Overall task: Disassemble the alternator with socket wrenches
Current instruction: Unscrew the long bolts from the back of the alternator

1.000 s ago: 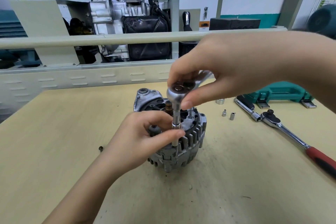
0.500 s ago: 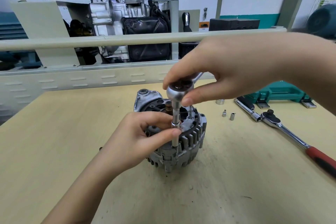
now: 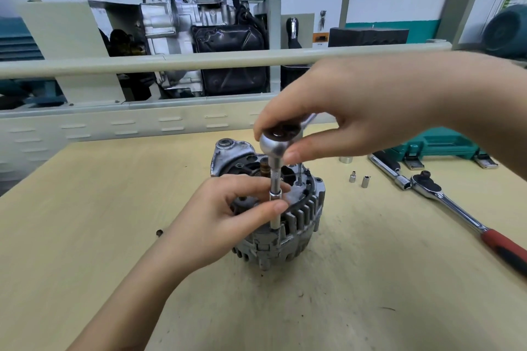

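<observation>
On the wooden table (image 3: 85, 236), 1 small dark bolt (image 3: 159, 233) is seen at the left. 1 alternator (image 3: 296, 225) is stood at the table's middle. The socket extension (image 3: 275, 194) is pinched by the left hand (image 3: 228, 216) at the alternator's top. The head of 1 small ratchet (image 3: 278, 141) is gripped by the right hand (image 3: 356, 114). Further right, 3 loose sockets (image 3: 365, 181), 1 red-handled ratchet (image 3: 456, 208) and 1 green case (image 3: 439, 145) are laid.

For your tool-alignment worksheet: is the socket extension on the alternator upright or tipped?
Upright. The socket extension runs straight down from the ratchet head to the alternator rim, steadied by the left hand.
</observation>
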Demonstrator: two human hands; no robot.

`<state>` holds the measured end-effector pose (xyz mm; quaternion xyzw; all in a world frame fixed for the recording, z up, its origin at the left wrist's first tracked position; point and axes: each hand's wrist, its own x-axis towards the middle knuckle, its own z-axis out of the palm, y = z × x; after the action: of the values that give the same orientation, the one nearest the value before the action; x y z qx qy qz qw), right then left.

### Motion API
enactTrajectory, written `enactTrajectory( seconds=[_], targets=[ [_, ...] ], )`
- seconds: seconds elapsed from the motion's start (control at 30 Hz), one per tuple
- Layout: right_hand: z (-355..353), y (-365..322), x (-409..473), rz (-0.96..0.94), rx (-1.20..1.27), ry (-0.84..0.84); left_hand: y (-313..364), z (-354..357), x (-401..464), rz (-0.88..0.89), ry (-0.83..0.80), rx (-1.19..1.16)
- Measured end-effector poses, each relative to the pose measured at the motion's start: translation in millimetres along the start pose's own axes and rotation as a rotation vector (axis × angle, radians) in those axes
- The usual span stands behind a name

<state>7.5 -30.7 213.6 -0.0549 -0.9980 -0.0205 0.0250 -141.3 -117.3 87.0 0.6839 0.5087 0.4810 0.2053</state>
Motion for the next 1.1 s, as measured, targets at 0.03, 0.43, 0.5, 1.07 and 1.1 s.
enactTrajectory(
  seconds=[0.03, 0.43, 0.5, 1.07, 1.1],
  targets=[
    [0, 0, 0, -0.006, 0.006, 0.001, 0, 1, 0, -0.001, 0.016, 0.004],
    [0, -6, 0, 0.01, -0.067, 0.013, -3, 5, 3, 0.024, 0.122, 0.122],
    [-1, -4, 0, 0.02, -0.067, -0.006, -3, 1, 1, 0.024, 0.054, 0.105],
    [-1, -3, -2, 0.053, -0.07, -0.014, -4, 5, 1, 0.074, 0.139, 0.166],
    [-1, -2, -2, 0.058, -0.066, -0.02, -5, 5, 1, 0.072, 0.107, 0.166]
  ],
)
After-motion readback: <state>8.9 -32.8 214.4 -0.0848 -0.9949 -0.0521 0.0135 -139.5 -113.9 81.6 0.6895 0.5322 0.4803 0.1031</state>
